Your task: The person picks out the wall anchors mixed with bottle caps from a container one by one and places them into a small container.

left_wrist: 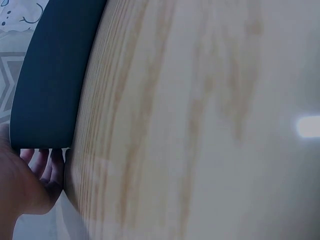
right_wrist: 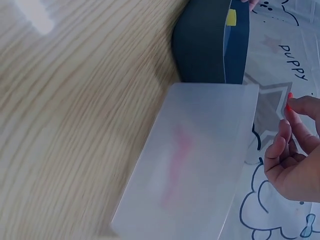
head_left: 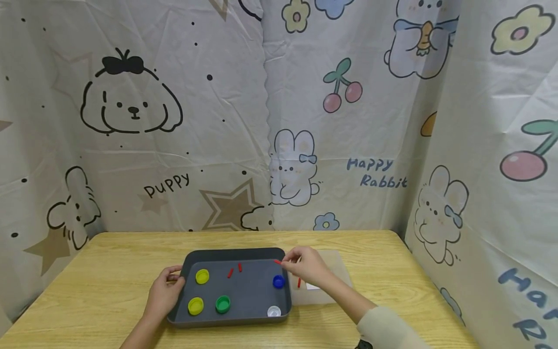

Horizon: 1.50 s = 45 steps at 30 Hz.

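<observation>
My left hand [head_left: 165, 291] holds the left end of a dark grey tray [head_left: 248, 286], its thumb and fingers at the rim. In the left wrist view the fingers [left_wrist: 44, 167] curl at the end wall of the tray. Over the tray's far right corner, my right hand [head_left: 307, 265] pinches a small red stick [head_left: 277, 261] between thumb and fingertips; the right wrist view shows the red stick [right_wrist: 289, 101] too. Two similar red sticks [head_left: 230, 273] lie on the tray floor towards the back.
In the tray are two yellow caps [head_left: 195, 306], a green cap [head_left: 223, 304], a blue cap [head_left: 278, 281] and a clear cap [head_left: 273, 311]. Right of it stands a translucent box [right_wrist: 200, 150] with red showing through. A printed cloth [head_left: 218, 145] hangs behind the wooden table [head_left: 109, 271].
</observation>
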Each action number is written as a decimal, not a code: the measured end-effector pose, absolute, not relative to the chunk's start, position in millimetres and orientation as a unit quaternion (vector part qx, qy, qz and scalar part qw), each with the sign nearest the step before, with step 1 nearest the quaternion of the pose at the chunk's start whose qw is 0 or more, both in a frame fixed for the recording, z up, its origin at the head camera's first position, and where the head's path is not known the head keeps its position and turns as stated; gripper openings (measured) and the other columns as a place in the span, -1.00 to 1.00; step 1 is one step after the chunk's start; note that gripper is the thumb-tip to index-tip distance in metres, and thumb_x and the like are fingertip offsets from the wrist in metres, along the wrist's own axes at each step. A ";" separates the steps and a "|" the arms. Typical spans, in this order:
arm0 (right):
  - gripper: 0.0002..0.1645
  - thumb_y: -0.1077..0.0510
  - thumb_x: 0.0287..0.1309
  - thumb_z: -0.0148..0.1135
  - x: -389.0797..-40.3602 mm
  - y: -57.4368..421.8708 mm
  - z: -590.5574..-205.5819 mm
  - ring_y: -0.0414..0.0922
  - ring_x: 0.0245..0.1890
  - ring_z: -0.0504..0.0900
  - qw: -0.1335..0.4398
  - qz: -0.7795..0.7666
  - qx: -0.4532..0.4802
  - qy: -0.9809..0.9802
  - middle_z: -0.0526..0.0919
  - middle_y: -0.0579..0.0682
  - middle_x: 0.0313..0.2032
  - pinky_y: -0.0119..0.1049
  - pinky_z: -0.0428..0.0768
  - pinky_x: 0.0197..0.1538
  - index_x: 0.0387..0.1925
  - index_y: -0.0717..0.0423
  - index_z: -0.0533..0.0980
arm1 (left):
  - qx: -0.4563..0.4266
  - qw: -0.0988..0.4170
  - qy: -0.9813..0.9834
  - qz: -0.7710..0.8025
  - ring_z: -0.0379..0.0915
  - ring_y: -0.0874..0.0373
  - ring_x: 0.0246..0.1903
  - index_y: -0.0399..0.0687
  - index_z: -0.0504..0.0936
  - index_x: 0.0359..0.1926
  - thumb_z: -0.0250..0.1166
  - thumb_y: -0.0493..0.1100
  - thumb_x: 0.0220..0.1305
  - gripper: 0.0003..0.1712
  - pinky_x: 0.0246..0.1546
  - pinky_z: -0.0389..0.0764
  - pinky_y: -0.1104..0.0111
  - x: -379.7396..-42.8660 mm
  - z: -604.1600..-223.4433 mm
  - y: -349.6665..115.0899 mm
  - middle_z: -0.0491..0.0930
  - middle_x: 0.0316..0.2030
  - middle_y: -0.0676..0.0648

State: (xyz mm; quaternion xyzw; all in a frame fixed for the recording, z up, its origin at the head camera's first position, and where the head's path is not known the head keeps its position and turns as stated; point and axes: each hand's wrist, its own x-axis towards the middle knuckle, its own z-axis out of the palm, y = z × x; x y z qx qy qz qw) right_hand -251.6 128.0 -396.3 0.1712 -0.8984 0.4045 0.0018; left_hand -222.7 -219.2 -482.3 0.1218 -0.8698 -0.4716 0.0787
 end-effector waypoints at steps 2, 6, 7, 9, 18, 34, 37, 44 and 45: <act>-0.92 0.14 0.01 0.31 -251.8 132.0 -397.5 -0.26 -0.59 0.46 0.004 0.404 0.171 -0.899 0.53 -0.12 -0.57 -0.41 0.42 -0.58 -0.47 0.07 0.62 | 0.122 0.078 -0.870 -0.472 0.49 -0.04 -0.19 -0.26 0.34 0.19 0.03 -0.22 0.27 -0.53 -0.34 0.43 0.40 -222.6 -482.1 -219.2 0.46 -0.07 -0.34; -0.91 0.14 0.00 0.32 -251.7 139.8 -399.5 -0.26 -0.56 0.44 0.006 0.401 0.169 -0.900 0.54 -0.13 -0.59 -0.42 0.41 -0.56 -0.50 0.08 0.62 | 0.121 0.078 -0.870 -0.472 0.49 -0.06 -0.18 -0.27 0.33 0.19 0.03 -0.22 0.27 -0.53 -0.33 0.44 0.40 -222.2 -481.4 -219.0 0.46 -0.06 -0.34; -0.91 0.14 0.00 0.32 -251.5 141.6 -400.0 -0.26 -0.55 0.44 0.005 0.400 0.171 -0.901 0.54 -0.13 -0.59 -0.42 0.43 -0.55 -0.50 0.08 0.62 | 0.121 0.078 -0.870 -0.472 0.49 -0.06 -0.18 -0.27 0.33 0.19 0.03 -0.23 0.27 -0.53 -0.33 0.44 0.40 -222.1 -481.3 -219.0 0.46 -0.06 -0.34; -0.91 0.15 0.00 0.32 -250.7 145.0 -400.5 -0.24 -0.53 0.44 0.004 0.396 0.173 -0.902 0.54 -0.13 -0.59 -0.42 0.43 -0.53 -0.51 0.09 0.61 | 0.121 0.079 -0.870 -0.472 0.49 -0.07 -0.17 -0.28 0.33 0.19 0.03 -0.23 0.27 -0.53 -0.33 0.44 0.40 -221.8 -481.0 -218.8 0.46 -0.06 -0.34; -0.92 0.18 0.00 0.31 -247.3 164.5 -405.5 -0.22 -0.47 0.41 0.005 0.363 0.186 -0.913 0.52 -0.12 -0.55 -0.42 0.37 -0.47 -0.53 0.10 0.60 | 0.123 0.080 -0.868 -0.474 0.49 -0.07 -0.17 -0.27 0.34 0.19 0.03 -0.23 0.27 -0.54 -0.34 0.44 0.40 -222.0 -481.2 -218.1 0.46 -0.06 -0.35; -0.93 0.21 0.03 0.27 -251.4 198.3 -415.2 -0.28 -0.51 0.35 0.002 0.314 0.203 -0.927 0.48 -0.15 -0.54 -0.45 0.35 -0.50 -0.51 0.08 0.60 | 0.124 0.079 -0.867 -0.476 0.49 -0.07 -0.17 -0.27 0.33 0.19 0.03 -0.23 0.27 -0.53 -0.33 0.45 0.39 -223.2 -482.7 -219.2 0.45 -0.06 -0.35; -0.93 0.19 0.04 0.28 -252.0 203.6 -415.0 -0.24 -0.49 0.34 0.008 0.313 0.183 -0.932 0.46 -0.14 -0.54 -0.43 0.33 -0.50 -0.51 0.06 0.59 | 0.123 0.079 -0.867 -0.476 0.49 -0.07 -0.17 -0.27 0.33 0.19 0.03 -0.23 0.28 -0.53 -0.33 0.44 0.38 -223.5 -482.9 -219.4 0.45 -0.05 -0.35; -0.95 0.20 0.04 0.28 -255.2 211.4 -414.2 -0.22 -0.48 0.34 0.018 0.314 0.156 -0.936 0.44 -0.12 -0.54 -0.42 0.33 -0.48 -0.50 0.07 0.59 | 0.123 0.080 -0.867 -0.475 0.49 -0.06 -0.18 -0.26 0.34 0.19 0.03 -0.23 0.27 -0.53 -0.34 0.43 0.40 -223.2 -483.0 -220.0 0.46 -0.06 -0.35; -0.95 0.21 0.04 0.28 -255.6 211.9 -414.0 -0.22 -0.48 0.34 0.019 0.315 0.156 -0.936 0.44 -0.12 -0.54 -0.42 0.33 -0.48 -0.49 0.07 0.59 | 0.123 0.079 -0.867 -0.476 0.49 -0.06 -0.19 -0.27 0.34 0.19 0.03 -0.23 0.28 -0.53 -0.34 0.43 0.40 -223.1 -483.0 -220.0 0.46 -0.06 -0.35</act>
